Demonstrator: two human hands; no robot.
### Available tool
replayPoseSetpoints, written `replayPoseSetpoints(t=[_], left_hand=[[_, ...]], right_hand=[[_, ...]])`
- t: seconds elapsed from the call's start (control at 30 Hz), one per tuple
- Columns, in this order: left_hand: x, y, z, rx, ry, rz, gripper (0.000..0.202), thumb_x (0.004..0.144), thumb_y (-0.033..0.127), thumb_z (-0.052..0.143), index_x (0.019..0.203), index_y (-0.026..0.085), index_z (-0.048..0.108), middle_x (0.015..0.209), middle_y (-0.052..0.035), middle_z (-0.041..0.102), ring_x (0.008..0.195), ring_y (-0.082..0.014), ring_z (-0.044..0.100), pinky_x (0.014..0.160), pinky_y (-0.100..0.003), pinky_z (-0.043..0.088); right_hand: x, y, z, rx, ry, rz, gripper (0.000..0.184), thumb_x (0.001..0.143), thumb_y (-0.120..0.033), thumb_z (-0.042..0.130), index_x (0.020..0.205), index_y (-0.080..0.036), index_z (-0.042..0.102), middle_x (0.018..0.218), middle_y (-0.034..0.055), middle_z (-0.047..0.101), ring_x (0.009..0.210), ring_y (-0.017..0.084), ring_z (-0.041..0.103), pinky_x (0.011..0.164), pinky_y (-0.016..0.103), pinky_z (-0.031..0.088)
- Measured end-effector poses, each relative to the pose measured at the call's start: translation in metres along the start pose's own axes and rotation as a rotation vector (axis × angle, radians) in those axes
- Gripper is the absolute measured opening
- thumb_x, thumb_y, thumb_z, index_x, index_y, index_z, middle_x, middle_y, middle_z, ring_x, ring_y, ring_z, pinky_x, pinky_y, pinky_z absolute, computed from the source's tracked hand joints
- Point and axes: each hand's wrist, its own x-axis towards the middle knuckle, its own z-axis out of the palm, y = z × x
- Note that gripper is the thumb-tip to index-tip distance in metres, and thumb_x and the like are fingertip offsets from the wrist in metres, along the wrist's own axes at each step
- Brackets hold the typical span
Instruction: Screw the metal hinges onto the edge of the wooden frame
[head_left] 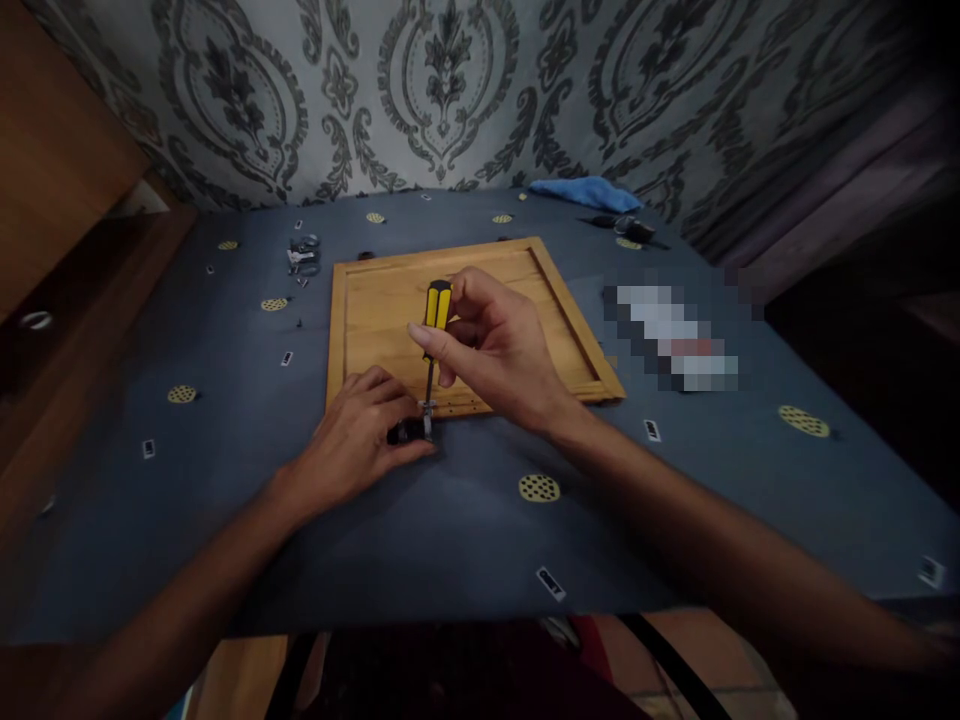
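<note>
A square wooden panel (pixel 375 300) with a raised frame lies on a dark blue tablecloth. My right hand (pixel 499 345) is closed round the yellow and black handle of a screwdriver (pixel 435 310), held upright with its tip down at the panel's near edge. My left hand (pixel 360 435) rests on the cloth at that edge, fingers pinched on a small metal fitting (pixel 426 410) under the screwdriver tip, with a dark part beside it.
A small heap of metal hardware (pixel 304 255) lies at the back left. A blue cloth (pixel 585 192) and dark tools (pixel 622 228) sit at the back right by the patterned wall. A blurred-out object (pixel 675 335) lies right of the panel. Wooden furniture (pixel 60 300) stands at left.
</note>
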Motion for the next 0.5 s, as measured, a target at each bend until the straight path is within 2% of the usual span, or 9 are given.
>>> replayPoseSetpoints(t=[0.17,0.27,0.37,0.5], left_hand=[[0.0,0.0,0.0,-0.005,0.008,0.008,0.024,0.089,0.038,0.085,0.099,0.018,0.076,0.097,-0.0047,0.077,0.098,-0.0267,0.065,0.088,-0.043,0.053],[0.0,-0.001,0.001,-0.008,0.011,0.009,0.023,0.089,0.038,0.085,0.099,0.019,0.076,0.098,-0.0049,0.078,0.099,-0.0271,0.065,0.089,-0.043,0.053],[0.0,-0.001,0.002,-0.003,0.01,0.01,0.024,0.089,0.039,0.085,0.1,0.019,0.077,0.097,-0.005,0.078,0.098,-0.0271,0.066,0.089,-0.044,0.054],[0.0,-0.003,0.004,0.007,0.018,0.016,0.024,0.09,0.04,0.084,0.1,0.019,0.077,0.103,-0.0063,0.079,0.101,-0.0277,0.067,0.09,-0.045,0.054]], right_hand=[[0.0,0.003,0.0,0.014,0.003,0.01,0.047,0.086,-0.046,0.084,0.081,-0.026,0.042,0.072,-0.0086,0.044,0.049,0.005,0.046,0.04,0.021,0.051],[-0.001,0.002,-0.001,-0.008,-0.012,0.014,0.045,0.086,-0.043,0.083,0.081,-0.025,0.042,0.074,-0.0086,0.043,0.049,0.005,0.045,0.043,0.022,0.052],[-0.001,-0.001,-0.002,-0.053,-0.035,0.003,0.042,0.088,-0.039,0.082,0.084,-0.025,0.043,0.075,-0.0083,0.042,0.049,0.005,0.043,0.042,0.021,0.048],[-0.004,-0.008,-0.003,-0.128,-0.093,-0.023,0.032,0.094,-0.035,0.075,0.085,-0.024,0.046,0.079,-0.0056,0.051,0.053,0.006,0.049,0.045,0.022,0.044]])
